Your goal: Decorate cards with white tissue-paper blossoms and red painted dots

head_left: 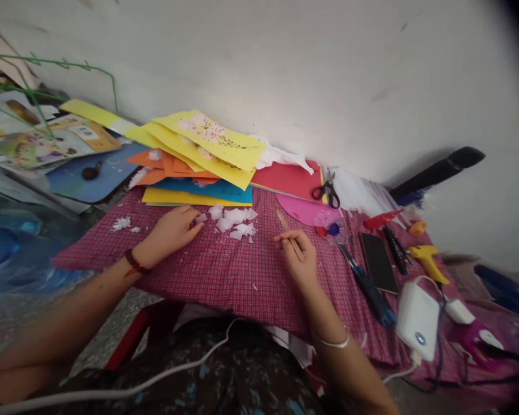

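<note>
The left hand (178, 228) reaches in with its thumb and forefinger slightly spread around a small white scrap (200, 218); whether they pinch it cannot be told. The right hand (301, 258), well apart from the left, has its fingers closed on a thin wooden stick (282, 221), which slants across the palm with its far end pointing up toward the pink sheet (303, 210).

Between the hands, nearer the left one, a loose heap of torn white paper (233, 218) lies on the red checked cloth (242, 276). A smaller cluster of white bits (121, 223) lies on the other side of the left hand.

Just beyond the heap, yellow, orange and blue sheets are stacked, the top yellow sheet (216, 144) bearing a pink blossom picture. To the right of this stack are a red sheet (285, 180) and black-handled scissors (327, 191).

Right of the right hand lie a blue-and-black cutter (369, 290), a dark phone (378, 262), a yellow glue gun (430, 262) and a white power bank (418, 320) with a cable plugged in.
</note>
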`<control>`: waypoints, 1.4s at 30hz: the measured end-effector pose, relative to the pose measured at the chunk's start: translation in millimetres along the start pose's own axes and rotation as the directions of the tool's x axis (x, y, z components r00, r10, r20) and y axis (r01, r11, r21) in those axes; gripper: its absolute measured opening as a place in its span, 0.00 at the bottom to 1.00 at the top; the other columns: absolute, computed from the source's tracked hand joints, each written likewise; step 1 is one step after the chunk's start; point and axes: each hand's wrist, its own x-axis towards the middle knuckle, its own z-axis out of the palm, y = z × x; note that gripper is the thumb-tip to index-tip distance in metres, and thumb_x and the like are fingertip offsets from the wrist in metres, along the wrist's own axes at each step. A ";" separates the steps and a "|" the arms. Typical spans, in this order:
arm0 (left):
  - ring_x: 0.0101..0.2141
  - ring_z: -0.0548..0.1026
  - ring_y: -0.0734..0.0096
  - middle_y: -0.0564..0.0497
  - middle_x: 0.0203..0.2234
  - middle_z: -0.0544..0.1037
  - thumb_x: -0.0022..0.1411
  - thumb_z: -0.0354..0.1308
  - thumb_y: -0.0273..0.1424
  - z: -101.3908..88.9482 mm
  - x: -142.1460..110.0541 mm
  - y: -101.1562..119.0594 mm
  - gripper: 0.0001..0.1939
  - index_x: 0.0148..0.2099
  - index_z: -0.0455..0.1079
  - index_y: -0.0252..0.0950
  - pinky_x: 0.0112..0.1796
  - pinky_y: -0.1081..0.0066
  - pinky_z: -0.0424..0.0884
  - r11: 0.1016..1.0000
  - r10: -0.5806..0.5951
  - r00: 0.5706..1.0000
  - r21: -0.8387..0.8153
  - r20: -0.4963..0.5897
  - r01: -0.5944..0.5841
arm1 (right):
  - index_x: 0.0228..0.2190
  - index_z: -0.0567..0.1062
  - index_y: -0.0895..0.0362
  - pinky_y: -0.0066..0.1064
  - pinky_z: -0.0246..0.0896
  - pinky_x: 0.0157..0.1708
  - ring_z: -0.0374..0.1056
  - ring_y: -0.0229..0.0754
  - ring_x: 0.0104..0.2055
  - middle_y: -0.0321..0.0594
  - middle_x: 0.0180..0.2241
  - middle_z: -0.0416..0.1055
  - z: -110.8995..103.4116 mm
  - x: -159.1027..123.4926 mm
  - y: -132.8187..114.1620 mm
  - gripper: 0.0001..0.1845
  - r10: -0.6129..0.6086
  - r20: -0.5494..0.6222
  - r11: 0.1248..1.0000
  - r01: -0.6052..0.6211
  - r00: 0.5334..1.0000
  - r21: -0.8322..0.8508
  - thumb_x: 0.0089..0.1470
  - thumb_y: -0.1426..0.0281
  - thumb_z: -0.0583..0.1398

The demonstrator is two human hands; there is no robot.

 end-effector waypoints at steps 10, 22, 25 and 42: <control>0.38 0.74 0.58 0.41 0.35 0.76 0.68 0.48 0.26 14.5 14.8 2.7 0.11 0.38 0.71 0.33 0.41 0.63 0.71 0.970 -0.037 0.999 0.241 0.014 0.033 | 0.33 0.75 0.52 0.32 0.67 0.34 0.71 0.39 0.31 0.36 0.31 0.78 1.2 -6.3 3.4 0.03 0.021 0.006 0.999 -0.021 1.000 -0.030 0.58 0.70 0.60; 0.44 0.75 0.59 0.41 0.44 0.78 0.61 0.48 0.22 10.4 56.6 -0.4 0.17 0.48 0.74 0.32 0.47 0.62 0.70 0.992 0.092 0.994 -0.089 0.062 -0.086 | 0.33 0.73 0.52 0.33 0.68 0.32 0.71 0.39 0.29 0.36 0.30 0.78 3.7 -1.1 0.2 0.02 0.037 -0.009 0.999 -0.038 0.999 -0.035 0.57 0.69 0.59; 0.40 0.75 0.58 0.41 0.39 0.78 0.61 0.51 0.25 8.0 64.8 -2.2 0.13 0.44 0.75 0.33 0.42 0.63 0.69 0.994 0.107 0.984 -0.014 0.144 -0.106 | 0.33 0.73 0.52 0.33 0.69 0.32 0.72 0.39 0.29 0.36 0.30 0.78 3.4 -0.6 0.7 0.03 0.047 -0.008 0.999 -0.047 0.999 -0.025 0.57 0.69 0.58; 0.29 0.72 0.66 0.48 0.29 0.77 0.62 0.54 0.27 1.3 77.6 40.9 0.05 0.39 0.70 0.35 0.30 0.68 0.63 0.985 0.136 0.964 -0.136 0.227 -0.106 | 0.35 0.73 0.52 0.32 0.69 0.32 0.72 0.38 0.30 0.36 0.31 0.79 1.5 -0.2 -6.6 0.03 0.043 -0.033 0.999 -0.044 0.999 -0.025 0.59 0.69 0.58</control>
